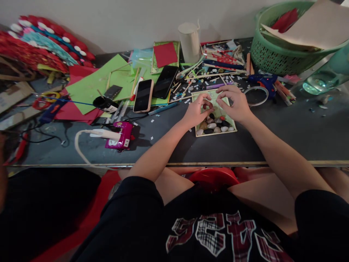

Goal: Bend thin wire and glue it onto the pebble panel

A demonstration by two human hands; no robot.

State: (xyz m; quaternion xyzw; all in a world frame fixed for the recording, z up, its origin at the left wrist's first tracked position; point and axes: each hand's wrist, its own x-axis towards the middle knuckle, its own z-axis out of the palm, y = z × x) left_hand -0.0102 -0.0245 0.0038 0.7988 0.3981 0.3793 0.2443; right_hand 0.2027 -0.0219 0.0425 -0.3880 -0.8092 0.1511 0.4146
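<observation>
A shallow tray point(216, 134) with a light frame lies on the dark table, its near part filled with several black, white and brown pebbles point(211, 126). Over its left side, my left hand point(196, 111) is closed, thumb and fingers curled together; whatever is between them is too small to tell. My right hand point(235, 103) hovers at the tray's right side, fingers bent and thumb apart from them, with nothing visible in the gap. A small red piece point(222, 118) sits among the pebbles. The hands cover part of the tray's middle.
Left of the tray are two phones point(143, 95), a teal pen point(163, 108) and a magenta power adapter point(120, 136). Behind lie paper scraps, sticks and a white cylinder point(189, 43). At right are a tape roll point(255, 96), blue glue gun point(263, 82), green basket point(275, 54) and glass point(324, 78).
</observation>
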